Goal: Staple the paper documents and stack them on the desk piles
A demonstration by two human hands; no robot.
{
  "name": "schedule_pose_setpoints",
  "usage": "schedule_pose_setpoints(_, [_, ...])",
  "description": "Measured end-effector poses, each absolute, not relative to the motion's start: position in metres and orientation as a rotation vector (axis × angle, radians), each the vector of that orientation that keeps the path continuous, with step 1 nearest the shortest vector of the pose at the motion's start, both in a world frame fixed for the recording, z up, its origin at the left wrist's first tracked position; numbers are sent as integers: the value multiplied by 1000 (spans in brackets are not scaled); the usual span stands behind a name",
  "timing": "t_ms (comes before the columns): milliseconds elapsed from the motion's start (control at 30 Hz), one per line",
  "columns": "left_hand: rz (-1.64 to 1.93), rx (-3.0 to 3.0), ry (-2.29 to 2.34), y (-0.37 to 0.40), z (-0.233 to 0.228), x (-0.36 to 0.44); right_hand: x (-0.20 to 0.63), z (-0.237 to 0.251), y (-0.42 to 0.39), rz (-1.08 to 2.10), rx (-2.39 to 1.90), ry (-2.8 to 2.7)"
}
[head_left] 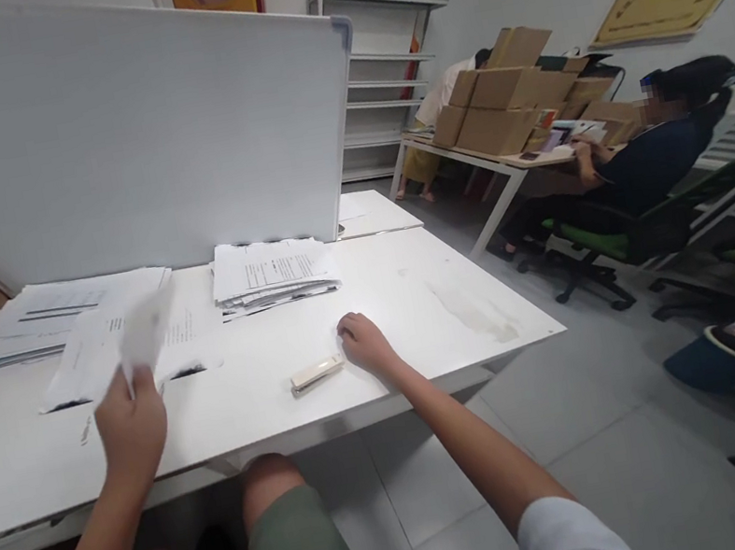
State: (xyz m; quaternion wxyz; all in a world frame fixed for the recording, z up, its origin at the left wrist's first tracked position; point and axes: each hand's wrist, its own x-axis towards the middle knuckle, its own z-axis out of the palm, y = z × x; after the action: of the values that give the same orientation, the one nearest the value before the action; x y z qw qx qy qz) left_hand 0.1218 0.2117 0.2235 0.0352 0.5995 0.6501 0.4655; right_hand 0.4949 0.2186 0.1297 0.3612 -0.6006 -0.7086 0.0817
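Observation:
My left hand [132, 421] is closed on a sheet of paper [147, 328], held up at a steep angle and blurred by motion. Below and behind it are loose printed sheets [88, 362] on the white table. My right hand [366, 342] rests on the tabletop with its fingers curled in, and I see nothing in them. Just left of that hand, apart from the fingers or nearly touching, lies a cream stapler [316, 374]. Farther back sits a stack of printed papers [273, 268].
A tall white board [138, 145] stands along the back of the table [402, 307]. Another pile of papers [38, 319] lies at the back left. Over to the right, a seated person [656, 139] works at a table with cardboard boxes [498, 105]; another person is partly behind them.

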Motion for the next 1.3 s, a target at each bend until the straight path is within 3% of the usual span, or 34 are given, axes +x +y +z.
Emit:
schedule_pose_setpoints(67, [1927,1673,1754,259,255,164,495,131,218,215,-1554,-1830])
schedule_pose_setpoints(133, [1961,1701,1621,308,275,211,496,132,218,228,-1559,-1821])
schedule_pose_setpoints(233, [1357,2310,1478,366,275,272,497,131,219,271,-1532,-1789])
schedule_pose_setpoints(333, [790,2606,1341,401,245,310,500,127,223,286,-1516,-1759])
schedule_pose_setpoints(533, [294,2750,1296,434,184,320,507,119,239,159,-1577,-1730])
schedule_pose_setpoints(767, [701,2788,1223,370,203,245,512,116,238,169,-1637,-1729])
schedule_pose_setpoints(967, [385,2408,1980,260,168,75,513,118,232,181,-1645,-1755])
schedule_pose_setpoints(1067, [434,2285,2123,210,147,15,512,118,230,171,-1668,-1748])
schedule_pose_setpoints(1300, [695,2333,2155,171,138,17,514,116,221,123,-1710,-1759])
